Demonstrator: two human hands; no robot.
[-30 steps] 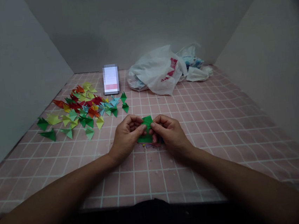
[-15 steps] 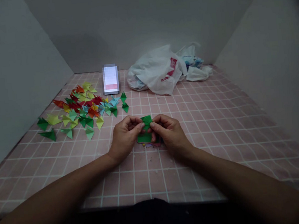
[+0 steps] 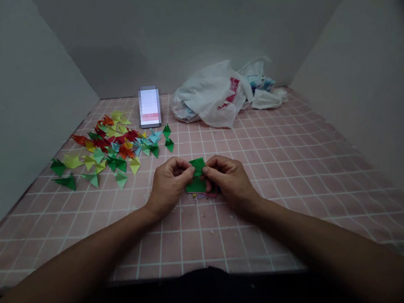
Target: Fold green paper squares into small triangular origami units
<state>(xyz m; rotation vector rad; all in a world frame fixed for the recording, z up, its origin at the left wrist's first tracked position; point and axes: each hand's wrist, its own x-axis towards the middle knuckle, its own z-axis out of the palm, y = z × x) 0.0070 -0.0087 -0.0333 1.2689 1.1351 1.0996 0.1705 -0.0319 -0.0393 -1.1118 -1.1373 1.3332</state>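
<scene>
At the near edge, a dark rounded shape, perhaps clothing, shows below the bench [image 3: 278, 163], which has a pink surface with a white grid. Two bare forearms reach in from the lower corners and angle inward until the hands almost meet, slightly left of the bench's middle.

Just below the fingertips lies a small stack of square paper [image 3: 196, 187]: a green sheet on top, with yellow, purple and pink edges peeking out on the near side. Above it is a piece of folded green paper [image 3: 198, 162], pinched between the hands. The left hand [image 3: 169, 185] grips its left side between thumb and forefinger; the right hand [image 3: 234, 179] grips its right side the same way, with other fingers curled beneath, over the stack. The paper lies to the right of the left hand and to the left of the right hand, and neither is clearly nearer. Fingers cover its sides, so its long axis cannot be told.

Farther off to the left, well apart from the hands, spread many folded paper cranes [image 3: 119, 163] in green, yellow, red, orange and pale blue. Behind them, a blurred phone [image 3: 149, 104] stands upright. To its right slumps a white plastic bag [image 3: 207, 96] with red print, beside a smaller crumpled bundle [image 3: 268, 99]. Grey walls [image 3: 182, 24] enclose the bench.
</scene>
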